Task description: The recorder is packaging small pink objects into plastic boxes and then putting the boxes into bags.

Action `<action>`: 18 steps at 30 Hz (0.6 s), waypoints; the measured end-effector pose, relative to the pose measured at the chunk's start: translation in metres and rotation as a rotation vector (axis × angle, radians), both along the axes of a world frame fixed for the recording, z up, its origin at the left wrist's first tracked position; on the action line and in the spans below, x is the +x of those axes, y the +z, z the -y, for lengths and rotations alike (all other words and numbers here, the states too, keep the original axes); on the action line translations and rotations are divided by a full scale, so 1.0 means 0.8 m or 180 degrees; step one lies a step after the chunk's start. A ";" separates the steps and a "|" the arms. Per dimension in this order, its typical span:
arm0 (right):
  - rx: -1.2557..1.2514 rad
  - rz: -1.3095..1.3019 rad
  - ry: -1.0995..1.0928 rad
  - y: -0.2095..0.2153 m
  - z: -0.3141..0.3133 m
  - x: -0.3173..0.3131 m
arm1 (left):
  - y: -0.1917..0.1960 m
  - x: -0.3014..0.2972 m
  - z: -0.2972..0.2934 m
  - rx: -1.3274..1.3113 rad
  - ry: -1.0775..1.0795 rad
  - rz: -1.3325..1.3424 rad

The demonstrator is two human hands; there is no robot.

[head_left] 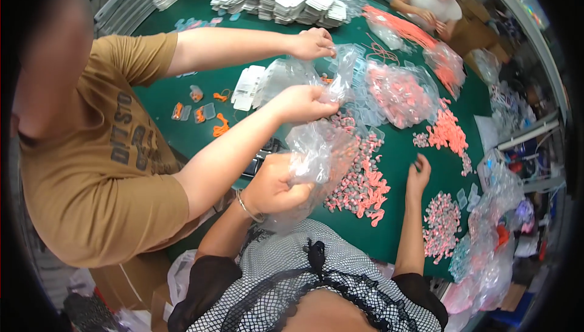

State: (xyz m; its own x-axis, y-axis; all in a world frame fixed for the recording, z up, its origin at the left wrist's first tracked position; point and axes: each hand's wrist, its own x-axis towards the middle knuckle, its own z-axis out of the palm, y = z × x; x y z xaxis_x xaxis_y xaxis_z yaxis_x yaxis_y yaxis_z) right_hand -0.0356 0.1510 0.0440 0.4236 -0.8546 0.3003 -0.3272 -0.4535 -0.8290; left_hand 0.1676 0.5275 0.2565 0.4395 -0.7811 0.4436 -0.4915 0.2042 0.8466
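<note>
Head: held bag (pixel 316 157), pink-filled bag (pixel 398 95)

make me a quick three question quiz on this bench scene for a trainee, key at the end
1. What is the wearer's left hand gripping?
2. True or false: the white stacks lie nearer the wearer than the central heap of coral and grey pieces.
3. Where is the wearer's right hand?
a) by the green table, right of that heap
b) on the white stacks
c) on a co-worker's sleeve

Key: 1. a clear plastic bag; 2. false, they are on the far side; 3. a
</note>
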 end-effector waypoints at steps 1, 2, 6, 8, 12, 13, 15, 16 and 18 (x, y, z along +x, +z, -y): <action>0.0265 0.0106 0.0451 0.026 -0.014 0.024 | -0.004 -0.002 0.002 -0.0079 -0.0026 0.0165; 0.0598 0.0180 0.0819 0.053 -0.038 0.053 | -0.004 -0.005 0.003 -0.0064 -0.0083 0.0158; 0.0536 -0.0126 0.1817 0.085 -0.076 0.144 | 0.001 -0.010 0.009 0.0063 -0.0349 0.0219; 0.0176 -0.0389 0.2005 0.084 -0.081 0.193 | -0.004 -0.010 0.006 0.0162 -0.0343 0.0288; -0.0325 -0.0307 0.2127 0.074 -0.097 0.284 | 0.000 -0.011 -0.006 0.0155 -0.0154 0.0399; -0.0478 -0.0174 0.2069 0.057 -0.073 0.292 | -0.010 -0.006 0.007 -0.0012 -0.0216 0.0342; -0.0026 0.0244 0.2252 0.061 -0.082 0.327 | -0.008 -0.008 0.000 -0.0058 -0.0012 0.0403; 0.0442 0.0624 0.2339 0.061 -0.090 0.345 | -0.009 -0.009 -0.003 -0.0019 0.0157 0.0409; 0.0432 0.0342 0.1908 0.028 -0.062 0.368 | -0.014 -0.005 0.003 -0.0065 -0.0014 0.0390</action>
State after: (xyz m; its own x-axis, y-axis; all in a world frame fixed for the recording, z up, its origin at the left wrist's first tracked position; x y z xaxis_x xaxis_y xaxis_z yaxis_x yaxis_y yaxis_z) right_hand 0.2589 0.2003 0.0665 0.8149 -0.5112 0.2731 0.0399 -0.4207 -0.9063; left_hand 0.1639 0.5252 0.2450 0.3776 -0.7731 0.5097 -0.5902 0.2232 0.7758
